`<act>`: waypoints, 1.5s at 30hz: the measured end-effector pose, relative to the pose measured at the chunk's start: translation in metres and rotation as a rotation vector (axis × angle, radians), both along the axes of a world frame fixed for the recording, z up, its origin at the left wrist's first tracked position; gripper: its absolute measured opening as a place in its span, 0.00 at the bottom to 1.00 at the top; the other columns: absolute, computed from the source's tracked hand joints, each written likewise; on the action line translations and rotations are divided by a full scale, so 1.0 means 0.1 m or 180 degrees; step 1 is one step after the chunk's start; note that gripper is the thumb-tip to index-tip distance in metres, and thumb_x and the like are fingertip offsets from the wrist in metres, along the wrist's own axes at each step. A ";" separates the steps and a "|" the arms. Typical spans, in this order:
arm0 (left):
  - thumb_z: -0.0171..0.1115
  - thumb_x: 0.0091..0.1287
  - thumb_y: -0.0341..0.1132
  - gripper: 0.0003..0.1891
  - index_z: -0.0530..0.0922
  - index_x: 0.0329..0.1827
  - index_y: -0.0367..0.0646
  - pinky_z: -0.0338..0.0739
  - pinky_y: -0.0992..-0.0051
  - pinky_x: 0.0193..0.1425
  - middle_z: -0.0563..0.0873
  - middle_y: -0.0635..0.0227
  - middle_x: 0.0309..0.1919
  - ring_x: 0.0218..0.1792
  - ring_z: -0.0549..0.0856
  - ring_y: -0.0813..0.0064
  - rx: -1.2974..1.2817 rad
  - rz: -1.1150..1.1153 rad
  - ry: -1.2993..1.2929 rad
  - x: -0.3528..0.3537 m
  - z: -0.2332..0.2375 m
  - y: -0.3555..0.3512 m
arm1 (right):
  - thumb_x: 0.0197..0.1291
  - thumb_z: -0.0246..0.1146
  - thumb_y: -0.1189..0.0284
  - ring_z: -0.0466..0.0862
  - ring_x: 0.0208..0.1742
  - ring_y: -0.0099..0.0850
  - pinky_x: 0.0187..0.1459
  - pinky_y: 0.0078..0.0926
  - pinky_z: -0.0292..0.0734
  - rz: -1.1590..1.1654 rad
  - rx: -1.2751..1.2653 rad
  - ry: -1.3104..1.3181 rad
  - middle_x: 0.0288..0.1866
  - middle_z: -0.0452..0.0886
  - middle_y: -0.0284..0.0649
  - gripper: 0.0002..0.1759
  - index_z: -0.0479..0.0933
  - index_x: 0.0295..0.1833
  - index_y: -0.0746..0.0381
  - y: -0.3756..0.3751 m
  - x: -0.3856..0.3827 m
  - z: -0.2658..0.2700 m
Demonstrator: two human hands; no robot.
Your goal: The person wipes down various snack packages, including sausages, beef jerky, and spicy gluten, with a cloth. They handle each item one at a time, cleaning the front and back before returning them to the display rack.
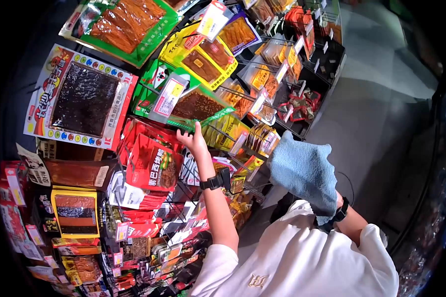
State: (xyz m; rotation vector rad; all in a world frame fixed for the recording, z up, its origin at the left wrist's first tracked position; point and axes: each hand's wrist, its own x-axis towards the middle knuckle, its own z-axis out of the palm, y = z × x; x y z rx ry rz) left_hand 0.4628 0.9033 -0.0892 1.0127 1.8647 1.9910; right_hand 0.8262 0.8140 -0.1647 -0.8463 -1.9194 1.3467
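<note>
My left hand (195, 141) reaches up to the hanging rack, its fingers closed at the lower edge of a green snack packet (199, 105) with a clear window over brown food. The packet tilts outward from the rack. A price tag (169, 95) hangs in front of it. A light blue cloth (302, 171) is held up on the right and covers nearly all of my right hand (339, 200); only a bit near the wrist shows. Below the left hand hangs a red snack packet (152, 163).
Hanging packets fill the rack on the left, including a large white-bordered packet (84, 96) and a yellow packet (203, 58). Metal hooks and tags stick out. A black tray (327, 74) borders the grey floor (376, 104). Another goods display (431, 237) stands at the far right.
</note>
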 end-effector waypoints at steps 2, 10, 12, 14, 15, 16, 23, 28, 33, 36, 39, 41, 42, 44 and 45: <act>0.70 0.58 0.33 0.43 0.49 0.70 0.34 0.66 0.68 0.62 0.62 0.47 0.63 0.60 0.69 0.61 -0.0071 -0.0030 -0.0085 0.14 0.15 0.00 | 0.63 0.58 0.73 0.66 0.66 0.25 0.69 0.25 0.53 -0.0113 0.0443 -0.0400 0.67 0.66 0.34 0.29 0.59 0.69 0.62 0.12 -0.05 -0.01; 0.71 0.57 0.32 0.47 0.46 0.73 0.39 0.59 0.67 0.68 0.58 0.53 0.68 0.67 0.62 0.64 -0.0319 -0.0115 0.0309 0.08 0.06 0.20 | 0.45 0.59 0.69 0.76 0.47 0.34 0.42 0.46 0.68 -0.0546 0.2244 -0.3030 0.40 0.75 0.38 0.11 0.79 0.38 0.55 0.65 -0.43 1.58; 0.71 0.58 0.32 0.48 0.45 0.73 0.39 0.59 0.67 0.68 0.58 0.52 0.68 0.66 0.62 0.64 0.0018 -0.0128 0.0565 0.02 -0.01 0.24 | 0.47 0.59 0.68 0.76 0.46 0.33 0.41 0.43 0.69 -0.0401 0.2110 -0.2943 0.36 0.74 0.39 0.10 0.78 0.37 0.56 0.74 -0.43 1.61; 0.70 0.58 0.32 0.49 0.42 0.74 0.41 0.57 0.67 0.69 0.58 0.50 0.67 0.67 0.61 0.62 0.0029 -0.0060 0.0445 0.06 0.06 0.24 | 0.48 0.60 0.68 0.77 0.46 0.33 0.41 0.42 0.70 -0.0232 0.2106 -0.2904 0.34 0.73 0.39 0.09 0.78 0.37 0.56 0.81 -0.31 1.44; 0.70 0.58 0.33 0.49 0.41 0.74 0.42 0.57 0.66 0.69 0.58 0.50 0.67 0.67 0.62 0.62 -0.0071 0.0025 0.0376 0.05 0.07 0.25 | 0.49 0.60 0.69 0.77 0.49 0.32 0.46 0.41 0.70 -0.0618 0.2264 -0.1951 0.37 0.75 0.39 0.10 0.78 0.39 0.56 0.84 -0.23 1.36; 0.70 0.58 0.33 0.49 0.41 0.74 0.43 0.57 0.65 0.69 0.58 0.50 0.67 0.67 0.62 0.63 -0.0161 0.0109 0.0306 0.04 0.09 0.28 | 0.49 0.61 0.70 0.77 0.51 0.32 0.51 0.40 0.69 -0.0971 0.2368 -0.0974 0.39 0.76 0.39 0.12 0.79 0.41 0.57 0.92 -0.16 1.31; 0.67 0.61 0.30 0.36 0.56 0.68 0.40 0.57 0.72 0.67 0.67 0.60 0.62 0.63 0.65 0.71 -0.0034 0.0036 0.0195 0.13 0.22 0.39 | 0.53 0.61 0.68 0.76 0.53 0.32 0.60 0.42 0.62 -0.0148 0.0846 -0.0705 0.43 0.77 0.36 0.19 0.74 0.52 0.57 1.60 0.26 1.47; 0.69 0.59 0.32 0.39 0.55 0.69 0.39 0.64 0.69 0.65 0.70 0.61 0.60 0.59 0.71 0.72 0.0299 0.0367 -0.0214 0.08 0.17 0.40 | 0.51 0.63 0.68 0.78 0.48 0.33 0.55 0.39 0.64 0.0227 0.0506 -0.0582 0.41 0.79 0.36 0.19 0.74 0.51 0.58 1.80 0.44 1.51; 0.72 0.57 0.35 0.24 0.71 0.53 0.41 0.68 0.78 0.54 0.80 0.70 0.45 0.46 0.78 0.80 0.0093 0.0245 -0.0582 0.18 0.15 0.25 | 0.49 0.66 0.69 0.79 0.42 0.34 0.48 0.35 0.68 0.0455 0.1053 -0.0640 0.39 0.81 0.36 0.20 0.74 0.49 0.61 1.81 0.42 1.71; 0.72 0.57 0.36 0.21 0.75 0.50 0.39 0.67 0.78 0.54 0.82 0.70 0.45 0.46 0.78 0.80 0.0076 0.0250 -0.0957 0.29 0.10 0.18 | 0.48 0.68 0.69 0.80 0.38 0.35 0.44 0.32 0.71 0.0479 0.1397 -0.0699 0.38 0.82 0.37 0.20 0.74 0.48 0.62 1.74 0.36 1.81; 0.72 0.56 0.39 0.22 0.76 0.50 0.40 0.71 0.77 0.52 0.82 0.71 0.44 0.43 0.80 0.78 0.0275 -0.0273 -0.1201 0.40 0.11 0.13 | 0.47 0.69 0.69 0.81 0.35 0.36 0.40 0.29 0.73 0.0452 0.1753 -0.0773 0.36 0.84 0.37 0.21 0.73 0.46 0.64 1.65 0.28 1.90; 0.72 0.56 0.41 0.22 0.76 0.50 0.42 0.73 0.74 0.47 0.82 0.71 0.41 0.39 0.80 0.79 0.0042 -0.0301 -0.1090 0.39 0.01 0.11 | 0.46 0.71 0.69 0.82 0.32 0.36 0.37 0.28 0.75 0.0418 0.2027 -0.0895 0.35 0.85 0.37 0.21 0.73 0.45 0.65 1.57 0.22 1.94; 0.70 0.59 0.39 0.18 0.76 0.49 0.42 0.73 0.77 0.46 0.83 0.72 0.41 0.39 0.80 0.81 0.0120 -0.0325 -0.0918 0.44 0.06 0.12 | 0.46 0.71 0.69 0.82 0.31 0.36 0.36 0.27 0.75 0.0389 0.2200 -0.0986 0.35 0.85 0.37 0.21 0.73 0.45 0.65 1.53 0.18 1.96; 0.68 0.61 0.35 0.16 0.77 0.50 0.41 0.73 0.78 0.47 0.83 0.74 0.42 0.40 0.79 0.84 0.0271 -0.0207 -0.0613 0.47 0.07 0.16 | 0.45 0.72 0.70 0.83 0.29 0.37 0.33 0.25 0.77 0.0361 0.2216 -0.0961 0.34 0.86 0.38 0.22 0.73 0.44 0.66 1.43 0.09 1.91; 0.66 0.62 0.32 0.15 0.77 0.51 0.41 0.73 0.79 0.48 0.84 0.74 0.42 0.41 0.79 0.85 0.0473 -0.0180 -0.0485 0.49 0.10 0.19 | 0.48 0.71 0.70 0.82 0.28 0.37 0.31 0.24 0.77 0.0380 0.1095 -0.0140 0.33 0.86 0.37 0.19 0.74 0.44 0.66 1.38 0.04 1.82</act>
